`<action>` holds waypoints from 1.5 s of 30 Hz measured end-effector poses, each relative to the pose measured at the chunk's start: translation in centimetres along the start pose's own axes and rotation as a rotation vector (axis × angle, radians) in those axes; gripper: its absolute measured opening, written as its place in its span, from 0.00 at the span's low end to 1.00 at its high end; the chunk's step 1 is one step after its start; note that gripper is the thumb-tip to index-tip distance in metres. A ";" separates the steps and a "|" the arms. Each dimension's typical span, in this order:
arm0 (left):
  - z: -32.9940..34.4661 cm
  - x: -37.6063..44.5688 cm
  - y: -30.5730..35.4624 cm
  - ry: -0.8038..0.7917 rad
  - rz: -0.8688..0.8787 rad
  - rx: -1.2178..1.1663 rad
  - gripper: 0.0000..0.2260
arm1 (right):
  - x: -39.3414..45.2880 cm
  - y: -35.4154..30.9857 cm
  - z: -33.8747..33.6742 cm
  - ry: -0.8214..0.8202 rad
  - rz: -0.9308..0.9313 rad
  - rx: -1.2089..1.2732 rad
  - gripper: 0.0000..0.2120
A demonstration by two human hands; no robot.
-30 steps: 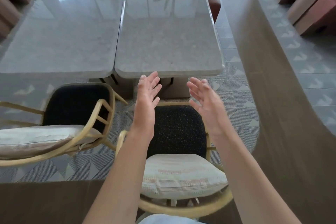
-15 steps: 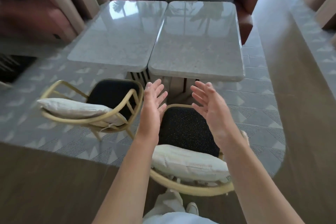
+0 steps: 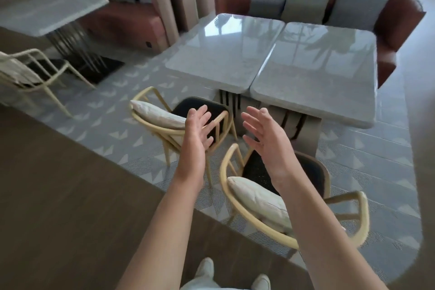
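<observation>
Left hand (image 3: pixel 195 139) and right hand (image 3: pixel 270 141) stay spread and empty, now farther back from the chair (image 3: pixel 363 216).

Inspection finding: no legible text, label, brand, number or sign. Nothing is marked on the glossy grey stone surfaces (image 3: pixel 223 54) or the pale wooden armchairs with cream cushions (image 3: pixel 256 198). The blurred left background may conceal small markings.

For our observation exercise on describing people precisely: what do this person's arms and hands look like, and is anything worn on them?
The left forearm and right forearm are bare to the picture's edge; no sleeves show. The left hand and right hand wear no gloves, and no watch, bracelet or ring is visible.
</observation>
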State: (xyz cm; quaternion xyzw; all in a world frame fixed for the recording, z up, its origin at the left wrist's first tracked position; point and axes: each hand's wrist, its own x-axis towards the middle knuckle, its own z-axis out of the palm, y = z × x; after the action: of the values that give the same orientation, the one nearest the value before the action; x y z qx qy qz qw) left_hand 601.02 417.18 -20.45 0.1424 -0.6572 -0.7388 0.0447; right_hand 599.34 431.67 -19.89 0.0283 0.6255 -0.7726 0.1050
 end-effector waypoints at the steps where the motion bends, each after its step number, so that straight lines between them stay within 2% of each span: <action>1: -1.0 -0.1 0.1 0.004 0.004 -0.017 0.24 | -0.1 0.1 1.0 -0.009 0.002 -0.001 0.20; 7: -8.6 0.4 1.1 0.064 0.032 -0.027 0.27 | 0.6 1.0 8.2 -0.045 0.035 -0.012 0.22; 11: -16.2 1.2 2.8 0.105 0.022 -0.031 0.27 | 1.4 2.4 15.7 -0.038 0.044 0.020 0.22; 12: -19.9 1.6 3.5 0.120 0.041 -0.033 0.27 | 1.8 3.0 19.5 -0.063 0.045 0.021 0.22; 16: -27.0 2.5 4.4 0.146 0.059 0.006 0.27 | 2.2 4.8 27.6 -0.147 0.051 0.002 0.19; 21: -34.5 4.6 5.0 0.180 0.070 -0.003 0.28 | 3.1 6.3 36.0 -0.236 0.064 -0.014 0.22; 23: -36.1 5.8 5.1 0.185 0.062 -0.011 0.29 | 4.1 6.4 37.8 -0.237 0.075 -0.017 0.23; 29: -38.7 10.8 3.9 0.175 -0.027 -0.078 0.24 | 8.4 7.4 40.2 -0.175 0.127 -0.067 0.21; 32: -39.5 14.6 3.8 0.181 -0.048 -0.072 0.24 | 12.7 8.1 41.2 -0.143 0.151 -0.098 0.18; 35: -41.3 18.1 4.4 0.238 -0.071 -0.057 0.25 | 17.8 8.6 43.5 -0.132 0.185 -0.088 0.20; 41: -45.3 25.2 6.1 0.347 -0.058 -0.043 0.25 | 26.6 8.3 49.5 -0.275 0.193 -0.033 0.23; 45: -45.7 28.7 5.5 0.327 -0.125 -0.050 0.22 | 28.8 8.9 50.3 -0.247 0.226 -0.026 0.23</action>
State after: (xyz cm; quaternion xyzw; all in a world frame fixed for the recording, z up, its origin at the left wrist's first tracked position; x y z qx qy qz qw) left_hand 585.24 365.42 -23.72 0.2999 -0.6125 -0.7232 0.1085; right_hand 577.37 377.32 -22.67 0.0020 0.6107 -0.7453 0.2675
